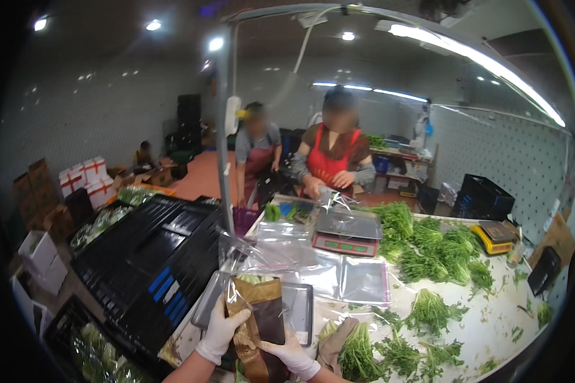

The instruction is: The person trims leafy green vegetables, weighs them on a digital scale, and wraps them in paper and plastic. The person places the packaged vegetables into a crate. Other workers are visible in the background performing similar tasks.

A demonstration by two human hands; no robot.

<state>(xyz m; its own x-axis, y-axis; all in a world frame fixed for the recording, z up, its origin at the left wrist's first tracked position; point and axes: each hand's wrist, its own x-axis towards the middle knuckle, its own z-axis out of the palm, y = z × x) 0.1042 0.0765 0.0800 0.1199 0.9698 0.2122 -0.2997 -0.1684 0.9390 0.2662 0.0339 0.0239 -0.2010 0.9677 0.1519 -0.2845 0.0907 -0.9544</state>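
Observation:
A brown and gold wrapper (268, 311) stands upright in front of me, with pale green vegetable ends (254, 278) showing at its open top. My left hand (223, 325), in a white glove, grips its left side with the thumb across the gold band. Lower down, my right hand (292, 356), also gloved in white, holds the wrapper's right edge. Behind it lies a grey metal tray (305, 313). Clear plastic bags (364, 280) are spread on the table beyond. Frilly green leafy vegetables (359, 352) lie to the right of my right hand, beside a brown cloth (334, 342).
Large black crates (134, 258) flank the table's left side, near a metal post (224, 143). A weighing scale (347, 230) stands across the table before a person in a red apron (333, 158). At right are heaped greens (441, 249) and a yellow scale (493, 237).

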